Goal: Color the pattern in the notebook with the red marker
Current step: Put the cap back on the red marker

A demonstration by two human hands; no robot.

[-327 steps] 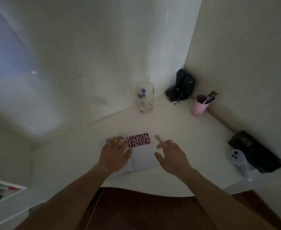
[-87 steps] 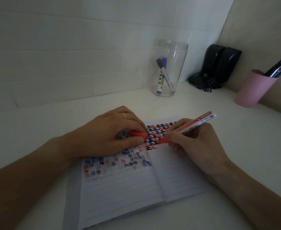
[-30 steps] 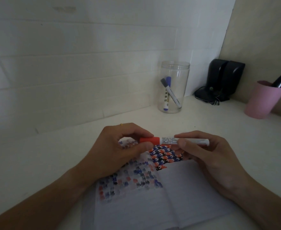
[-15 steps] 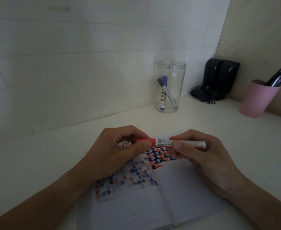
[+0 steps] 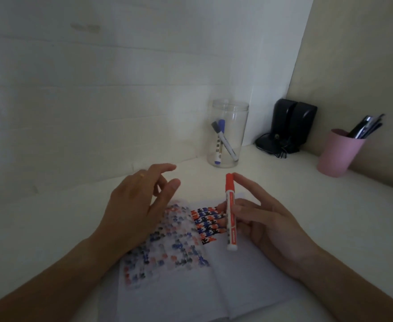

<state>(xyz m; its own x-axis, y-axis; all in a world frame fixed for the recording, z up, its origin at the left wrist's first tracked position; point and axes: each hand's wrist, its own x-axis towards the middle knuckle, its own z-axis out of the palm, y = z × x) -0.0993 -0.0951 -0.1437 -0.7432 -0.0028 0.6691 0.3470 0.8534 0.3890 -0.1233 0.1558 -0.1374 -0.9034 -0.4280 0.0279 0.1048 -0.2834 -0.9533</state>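
An open lined notebook (image 5: pixel 248 282) lies on the white desk in front of me. A red, blue and black pattern (image 5: pixel 208 225) fills the top of its right page; a fainter bleed-through of it shows on the left page. My right hand (image 5: pixel 267 226) holds the red marker (image 5: pixel 230 210) nearly upright above the right page, its red cap on and pointing up. My left hand (image 5: pixel 139 205) hovers over the left page's top with fingers spread, holding nothing.
A clear jar (image 5: pixel 229 133) with two markers stands at the back by the wall. Black speakers (image 5: pixel 293 124) sit in the corner. A pink cup (image 5: pixel 338 156) with pens is at the right.
My left hand has let go of the marker's red cap end and opened. My right hand has swung the marker from lying crosswise to standing upright.
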